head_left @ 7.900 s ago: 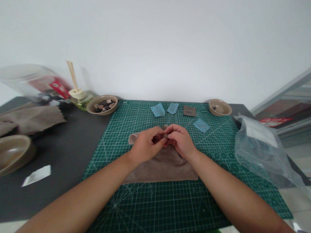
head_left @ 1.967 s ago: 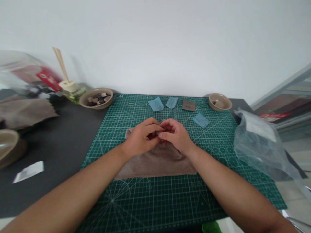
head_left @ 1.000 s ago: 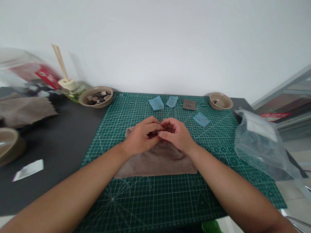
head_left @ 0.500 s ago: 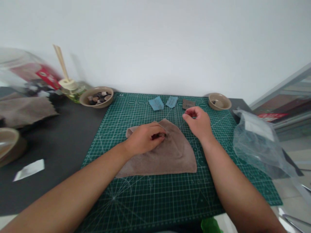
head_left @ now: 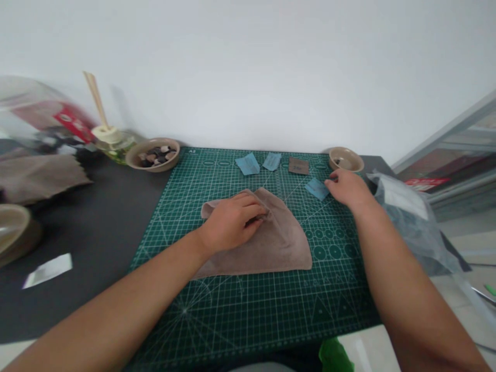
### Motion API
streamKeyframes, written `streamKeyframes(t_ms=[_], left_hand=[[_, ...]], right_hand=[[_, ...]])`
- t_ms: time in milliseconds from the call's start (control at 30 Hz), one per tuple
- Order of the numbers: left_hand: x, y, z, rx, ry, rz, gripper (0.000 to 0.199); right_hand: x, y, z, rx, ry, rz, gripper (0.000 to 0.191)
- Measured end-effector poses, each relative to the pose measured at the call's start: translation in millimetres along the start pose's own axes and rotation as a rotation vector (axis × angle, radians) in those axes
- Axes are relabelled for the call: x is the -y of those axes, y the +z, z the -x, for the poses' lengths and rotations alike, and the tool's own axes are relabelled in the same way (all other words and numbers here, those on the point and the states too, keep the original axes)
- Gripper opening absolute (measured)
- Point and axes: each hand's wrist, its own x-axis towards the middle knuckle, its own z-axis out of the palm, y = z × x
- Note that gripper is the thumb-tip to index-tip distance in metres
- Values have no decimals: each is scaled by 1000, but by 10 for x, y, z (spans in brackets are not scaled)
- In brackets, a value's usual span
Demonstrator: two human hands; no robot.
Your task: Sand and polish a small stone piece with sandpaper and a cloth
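Observation:
My left hand (head_left: 234, 219) lies on a brown cloth (head_left: 277, 245) spread over the green cutting mat (head_left: 279, 310). Its fingers pinch at the cloth's gathered middle, where a small item is mostly hidden. Over at the back right, my right hand (head_left: 349, 188) is just in front of a small tan bowl (head_left: 359, 165). Its thumb and fingers are closed on something dark and too small to make out. A blue paper piece (head_left: 316, 189) lies on the mat beside those fingertips.
Two more blue papers (head_left: 248, 164) and a brown square (head_left: 298, 166) lie along the mat's back. To the left are a bowl of stones (head_left: 172, 158), a reed diffuser (head_left: 108, 135) and another bowl (head_left: 27, 243). A clear plastic bag (head_left: 411, 222) lies at the right.
My right hand has moved right, toward the small bowl, and the blue paper in front of the brown square now shows. My left hand has stayed on the cloth.

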Motion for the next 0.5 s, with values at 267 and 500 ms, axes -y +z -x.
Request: streamKeyframes(t_ms=[267,500], left_hand=[[-45,-37,-15,26,-35,-13,9],[-14,-58,-15,-11,-223,-105,10]], right_hand=[[32,-8,-78,70,-18,85,49],[74,-14,-6,98,-28,104,57]])
